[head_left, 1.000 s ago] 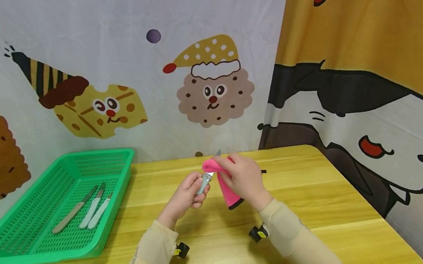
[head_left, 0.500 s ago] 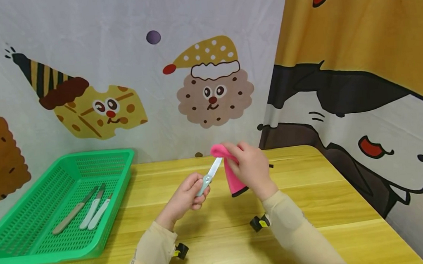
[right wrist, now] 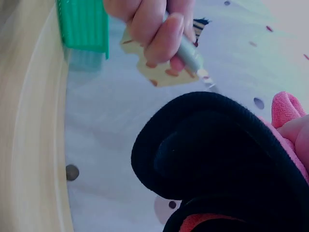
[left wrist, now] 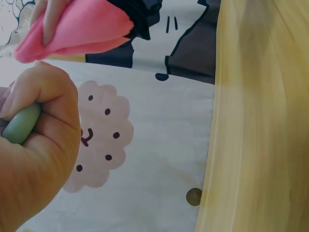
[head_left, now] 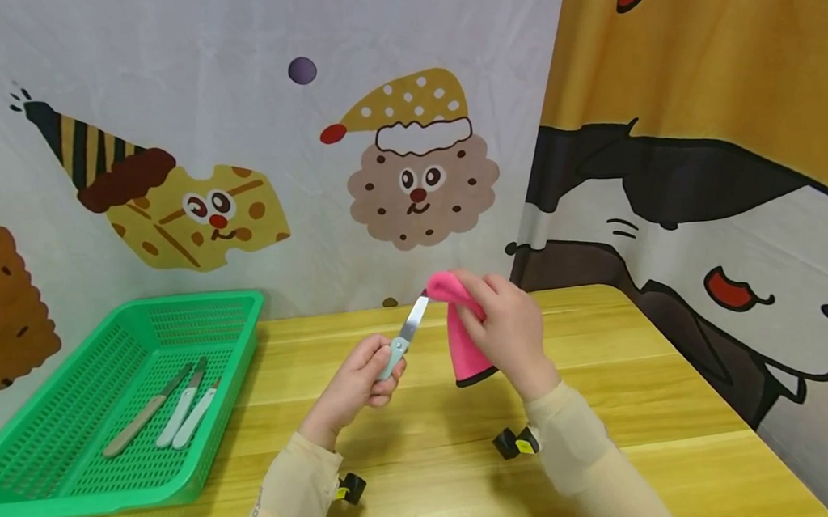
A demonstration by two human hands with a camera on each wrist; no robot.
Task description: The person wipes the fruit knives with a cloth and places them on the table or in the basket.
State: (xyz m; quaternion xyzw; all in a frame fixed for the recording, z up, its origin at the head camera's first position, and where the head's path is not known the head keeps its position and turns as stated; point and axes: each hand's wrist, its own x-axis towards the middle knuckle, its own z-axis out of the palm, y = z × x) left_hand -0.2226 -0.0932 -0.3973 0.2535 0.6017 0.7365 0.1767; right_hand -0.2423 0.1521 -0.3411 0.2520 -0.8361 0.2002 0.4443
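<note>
My left hand (head_left: 351,385) grips the pale green handle of a folding knife (head_left: 394,356), its bare blade slanting up and to the right. My right hand (head_left: 509,328) pinches a pink cloth (head_left: 468,353) with black edging, folded over at the top and hanging below the fingers. The cloth's fold sits right at the blade's tip; whether they touch I cannot tell. In the left wrist view, curled fingers wrap the handle's green end (left wrist: 23,124). The right wrist view shows the cloth's dark edge (right wrist: 193,104) large in front, hiding part of the blade.
At the left of the wooden table (head_left: 432,484) stands a green plastic basket (head_left: 232,411). Inside lie a knife with a beige handle (head_left: 135,426) and two knives with pale handles (head_left: 178,415). A printed cartoon curtain (head_left: 313,274) hangs right behind the table.
The cloth in my right hand has moved up and right along the blade towards its tip, baring most of the blade. My left hand keeps its grip and has shifted only slightly.
</note>
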